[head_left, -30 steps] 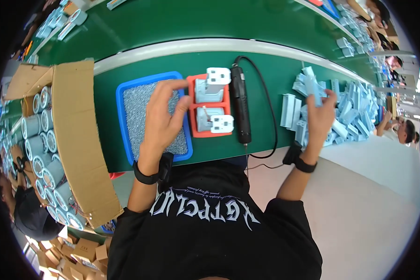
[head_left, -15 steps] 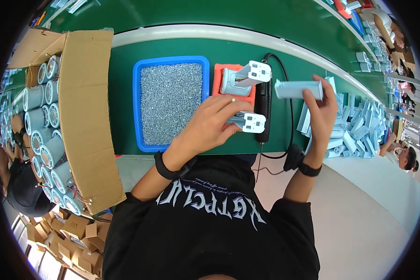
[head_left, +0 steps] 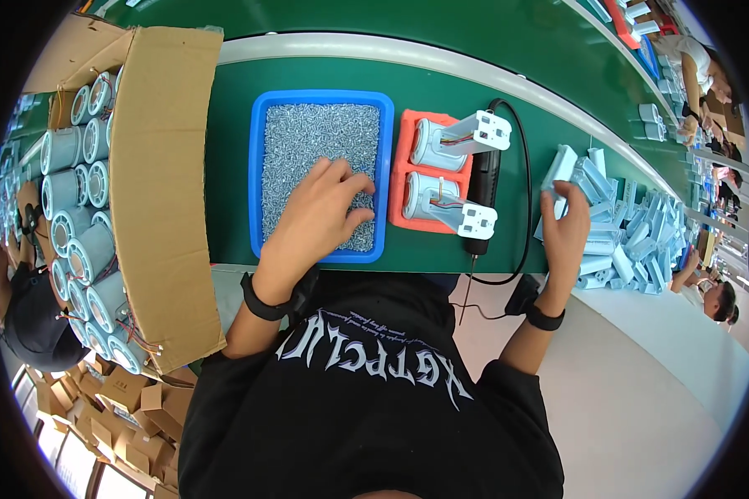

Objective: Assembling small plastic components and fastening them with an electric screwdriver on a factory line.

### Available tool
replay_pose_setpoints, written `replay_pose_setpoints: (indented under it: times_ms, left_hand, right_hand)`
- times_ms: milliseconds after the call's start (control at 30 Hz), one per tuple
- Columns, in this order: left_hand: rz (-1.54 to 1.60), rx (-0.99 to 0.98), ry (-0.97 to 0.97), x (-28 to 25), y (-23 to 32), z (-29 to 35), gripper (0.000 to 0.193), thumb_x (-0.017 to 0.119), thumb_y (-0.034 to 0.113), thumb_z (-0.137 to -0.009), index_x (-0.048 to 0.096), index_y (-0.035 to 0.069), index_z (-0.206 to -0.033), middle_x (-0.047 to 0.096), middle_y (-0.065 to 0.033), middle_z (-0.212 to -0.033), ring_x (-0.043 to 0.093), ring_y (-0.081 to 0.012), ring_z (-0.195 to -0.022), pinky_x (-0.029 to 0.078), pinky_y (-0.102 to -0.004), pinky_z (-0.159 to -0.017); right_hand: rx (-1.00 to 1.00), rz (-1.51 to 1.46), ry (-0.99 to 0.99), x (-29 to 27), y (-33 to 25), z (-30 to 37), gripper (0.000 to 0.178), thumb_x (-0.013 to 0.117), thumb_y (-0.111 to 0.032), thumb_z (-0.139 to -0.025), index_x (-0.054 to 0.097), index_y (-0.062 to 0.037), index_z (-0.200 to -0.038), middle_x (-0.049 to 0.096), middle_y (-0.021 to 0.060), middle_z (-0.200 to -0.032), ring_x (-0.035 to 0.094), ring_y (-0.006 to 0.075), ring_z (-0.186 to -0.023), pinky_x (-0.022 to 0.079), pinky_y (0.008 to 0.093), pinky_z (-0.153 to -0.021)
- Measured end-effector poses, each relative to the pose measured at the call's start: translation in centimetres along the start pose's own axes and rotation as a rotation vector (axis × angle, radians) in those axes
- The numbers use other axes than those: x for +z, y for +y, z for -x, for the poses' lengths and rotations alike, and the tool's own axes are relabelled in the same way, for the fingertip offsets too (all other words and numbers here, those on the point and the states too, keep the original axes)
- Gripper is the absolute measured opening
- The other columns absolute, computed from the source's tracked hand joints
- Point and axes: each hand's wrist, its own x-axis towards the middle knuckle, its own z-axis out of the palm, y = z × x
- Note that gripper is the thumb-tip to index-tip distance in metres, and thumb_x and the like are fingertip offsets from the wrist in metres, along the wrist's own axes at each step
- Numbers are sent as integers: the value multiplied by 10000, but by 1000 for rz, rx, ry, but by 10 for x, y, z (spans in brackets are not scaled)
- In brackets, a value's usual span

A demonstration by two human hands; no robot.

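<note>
My left hand (head_left: pixel 318 212) dips into a blue tray (head_left: pixel 256 175) filled with small silver screws (head_left: pixel 308 133). Its fingers are bent and spread, thumb apart from the forefinger, and no screw shows between them. My right hand (head_left: pixel 567 229) is at the near left side of a heap of pale blue plastic covers (head_left: pixel 632 237), its fingers closed on the end of one long cover (head_left: pixel 560 169). Between the hands, a red-orange holder (head_left: pixel 398 195) bears two pale blue cylindrical housings (head_left: pixel 424 143), each with wires and a white-ended arm (head_left: pixel 478 221) sticking out to the right.
A black electric screwdriver (head_left: pixel 484 187) with a cable lies right of the holder, its bit toward me. On the left stands a cardboard box (head_left: pixel 162 200) packed with wired cylindrical housings (head_left: pixel 87 237). Other people work at both sides; cartons (head_left: pixel 125 424) stack at lower left.
My left hand has left the nearer housing's arm and moved left into the screws. My right hand has carried its cover rightward and down to the heap. The view has shifted slightly.
</note>
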Motion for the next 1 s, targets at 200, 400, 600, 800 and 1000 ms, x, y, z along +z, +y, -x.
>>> replay_pose_setpoints:
  times_ms: [200, 400, 600, 800, 1000]
  left_hand:
    - [-41, -47, -146, 3, -2, 2, 132, 671, 75, -715, 630, 63, -840, 534, -74, -801, 535, -270, -819, 455, -387, -699]
    - [120, -28, 143, -1, 0, 0, 61, 637, 14, -742, 649, 37, -797, 607, -77, -810, 596, -271, -771, 480, -336, -678]
    - [383, -95, 279, -3, 11, 2, 89, 652, -39, -728, 658, 15, -799, 662, -78, -824, 645, -213, -732, 511, -282, -649]
    - [614, 82, 329, 10, 22, -14, 99, 671, -49, -722, 665, 10, -801, 663, -87, -823, 643, -170, -752, 508, -267, -653]
    - [1020, -5, 283, 26, 42, -15, 113, 668, -48, -737, 669, 17, -830, 652, -82, -827, 620, -157, -757, 479, -251, -667]
  right_hand:
    - [58, -51, -115, 17, -50, 18, 379, 662, -227, -787, 533, -5, -1067, 583, 173, -875, 589, 301, -822, 465, 360, -709]
    - [52, 81, -248, 46, -71, 9, 492, 674, -187, -758, 456, 5, -1155, 566, 168, -897, 593, 278, -713, 483, 357, -636]
    - [324, -1447, -227, 0, -33, 16, 592, 628, -8, -647, 427, -66, -1201, 480, 63, -934, 533, 173, -743, 522, 331, -667]
    - [-573, -2240, 57, -134, -58, -1, 585, 753, 4, -624, 464, -51, -1130, 584, 9, -733, 589, 118, -529, 556, 298, -611]
    - [-796, -2171, 182, -183, -61, -33, 362, 742, -139, -617, 523, -58, -894, 596, -1, -610, 589, 99, -458, 565, 213, -476]
